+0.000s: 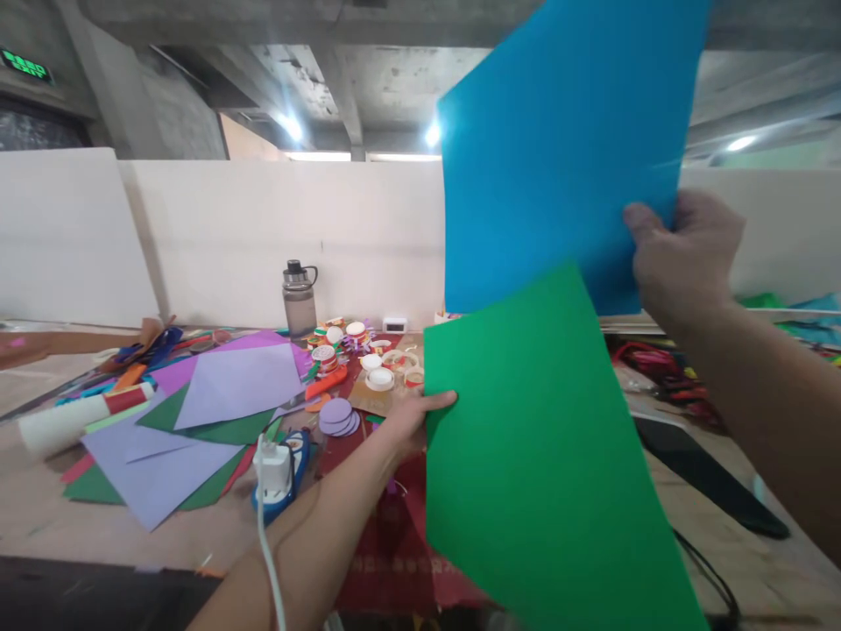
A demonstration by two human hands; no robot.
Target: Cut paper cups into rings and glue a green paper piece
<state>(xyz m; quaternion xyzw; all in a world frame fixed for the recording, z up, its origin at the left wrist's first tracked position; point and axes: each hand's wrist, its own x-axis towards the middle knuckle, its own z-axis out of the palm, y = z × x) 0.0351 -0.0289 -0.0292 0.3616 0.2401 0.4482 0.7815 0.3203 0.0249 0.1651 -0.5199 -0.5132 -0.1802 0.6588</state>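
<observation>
Green, smooth and flat, a large sheet of paper or thin card [526,456] stands upright nearest the camera, above a dark red printed mat [387,578]. The left hand [411,421] has its grip pinched on the sheet's left edge, thumb on the front face, the other fingers mostly hidden. Just beyond, a large bright blue sheet [552,166] is raised higher; the right hand [687,250] has its grip closed on that one's right edge, thumb in front. The green sheet's top corner overlaps the blue sheet's lower part in view; whether they touch I cannot tell.

To the left on the tabletop [45,526], a white charger [272,469] sits plugged into a blue-and-white power strip [299,456], near a small pile of round lavender discs [335,412]. Further left lie overlapping lavender paper sheets [243,381] with dark green ones among them, beside a white paper roll with a red band [66,425]. Behind, a clear grey bottle with a black lid [300,307] stands upright before a white partition [374,228].
</observation>
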